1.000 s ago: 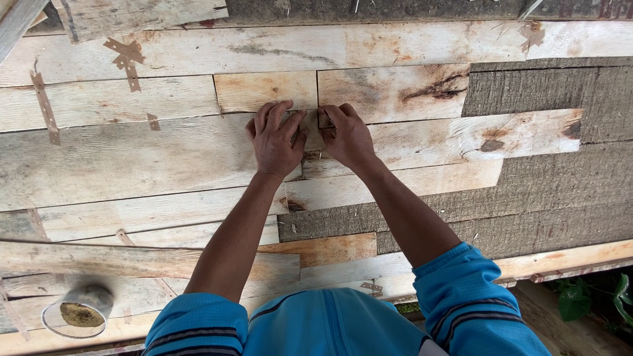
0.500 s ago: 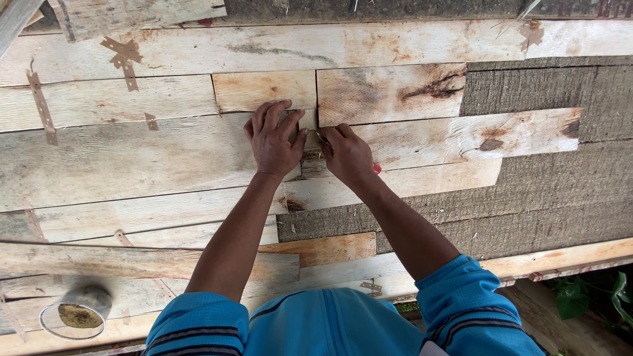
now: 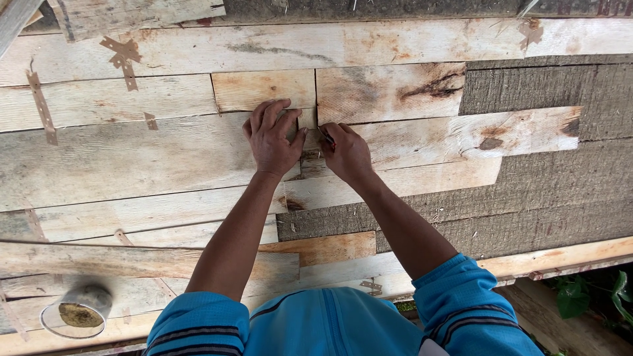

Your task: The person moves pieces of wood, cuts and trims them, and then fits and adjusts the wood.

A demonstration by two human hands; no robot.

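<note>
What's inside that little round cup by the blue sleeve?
The round cup on the wooden planks holds something yellowish-brown, maybe glue or paste. Its bottom stays hidden beneath that stuff.

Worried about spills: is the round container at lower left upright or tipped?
Tipped: the round container lies on the planks, its open mouth facing the camera.

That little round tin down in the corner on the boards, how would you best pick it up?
Grip the round tin by its curved side wall, probably coming from above and to the right. It lies tilted with its open mouth showing a brownish fill, so fingers around the wall, not the rim, would likely keep the contents in.
</note>
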